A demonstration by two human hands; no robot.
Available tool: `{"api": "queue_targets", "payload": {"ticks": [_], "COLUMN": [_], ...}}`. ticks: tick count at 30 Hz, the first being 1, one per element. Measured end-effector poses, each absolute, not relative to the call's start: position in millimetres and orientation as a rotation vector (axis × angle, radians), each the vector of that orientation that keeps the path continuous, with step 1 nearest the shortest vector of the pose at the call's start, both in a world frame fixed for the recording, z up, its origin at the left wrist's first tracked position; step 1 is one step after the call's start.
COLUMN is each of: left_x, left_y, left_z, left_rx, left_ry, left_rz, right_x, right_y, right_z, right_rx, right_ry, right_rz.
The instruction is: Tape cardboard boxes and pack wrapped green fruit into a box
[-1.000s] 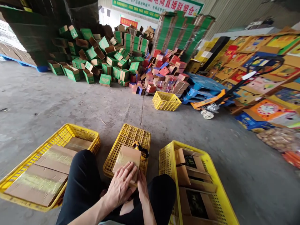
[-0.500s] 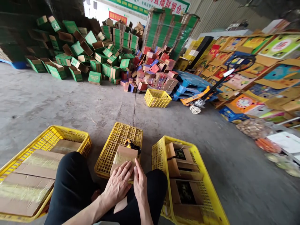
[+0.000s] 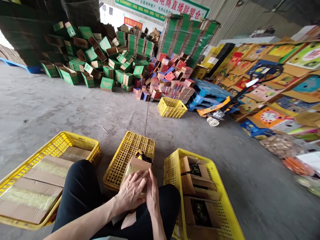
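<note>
A small cardboard box [image 3: 138,163] with clear tape over its top rests on an upturned yellow crate [image 3: 122,148] between my knees. My left hand [image 3: 132,190] lies across the near part of the box top, its fingers extended and slightly bent. Against the box's right edge, my right hand [image 3: 152,192] is held flat with straight fingers, touching the left fingertips. Just behind the box is a tape dispenser [image 3: 145,156], partly hidden. A taped box [image 3: 48,170] lies with others in the yellow crate at left. The right crate holds open cartons [image 3: 200,210] with dark contents.
A yellow crate [image 3: 172,107] stands on the concrete floor ahead. Beyond it are heaped green boxes [image 3: 107,83], red boxes and blue pallets [image 3: 207,89]. A pallet jack [image 3: 217,111] and stacked colourful cartons [image 3: 271,116] stand at right.
The camera view has shifted, so the scene sits slightly further right. My left fingers have moved toward the box's right edge, against my right hand. The box stays on the upturned crate.
</note>
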State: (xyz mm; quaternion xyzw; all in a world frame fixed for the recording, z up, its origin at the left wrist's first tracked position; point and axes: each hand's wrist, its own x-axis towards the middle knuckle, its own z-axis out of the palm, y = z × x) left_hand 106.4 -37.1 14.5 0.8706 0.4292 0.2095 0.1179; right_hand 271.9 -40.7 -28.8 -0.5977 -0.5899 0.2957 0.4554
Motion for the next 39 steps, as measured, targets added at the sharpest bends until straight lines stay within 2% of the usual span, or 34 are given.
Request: {"api": "queue_targets", "payload": {"ticks": [14,27,39], "left_x": [49.6,58.8,58.3], "left_y": [-59.2,-35.0,-45.2], "left_z": [3.3,-2.7,2.6], "left_rx": [2.544,2.575,2.523], "left_ry": [1.435,1.670,1.566], "left_rz": [0.622,0.719,0.785], "right_x": [265.2,266.2,261.6], "right_y": [-44.9,-37.0,-47.9], "right_z": [-7.7,-8.9,-5.9], "right_rx": [-1.550,-1.584,-1.579], "right_ry": [-1.462,-1.446,-1.452], "right_rz": [0.752,0.769,0.713]}}
